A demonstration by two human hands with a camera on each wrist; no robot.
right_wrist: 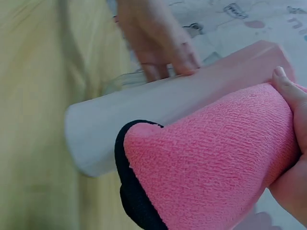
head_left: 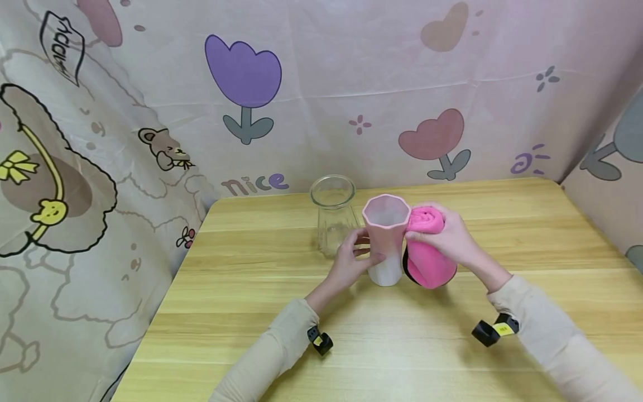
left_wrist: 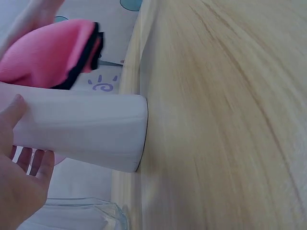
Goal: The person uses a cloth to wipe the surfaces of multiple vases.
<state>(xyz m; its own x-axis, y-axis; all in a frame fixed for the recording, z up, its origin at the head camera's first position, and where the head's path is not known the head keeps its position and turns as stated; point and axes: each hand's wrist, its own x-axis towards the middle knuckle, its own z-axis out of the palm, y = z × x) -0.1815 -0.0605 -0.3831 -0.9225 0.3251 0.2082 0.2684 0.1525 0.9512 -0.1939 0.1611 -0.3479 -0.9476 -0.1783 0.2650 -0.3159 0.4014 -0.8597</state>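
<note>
A pink-and-white faceted vase [head_left: 385,240] stands upright on the wooden table, its mouth facing up. My left hand [head_left: 350,258] grips it from the left, thumb on the near side and fingers round the far side. Just right of the vase, my right hand [head_left: 447,231] holds a bunched pink cloth [head_left: 432,265] by its top. The cloth is fluffy with a black edge, as the right wrist view shows on the same cloth [right_wrist: 216,153]. It hangs close against the vase wall; whether its lower end touches the tabletop I cannot tell.
Behind and left of the vase stands a clear glass vase [head_left: 333,209] with a wide round rim, partly hidden by my left hand. The wooden table [head_left: 241,312] ends at a patterned fabric backdrop [head_left: 321,111] at the back, with more fabric along the left and right sides.
</note>
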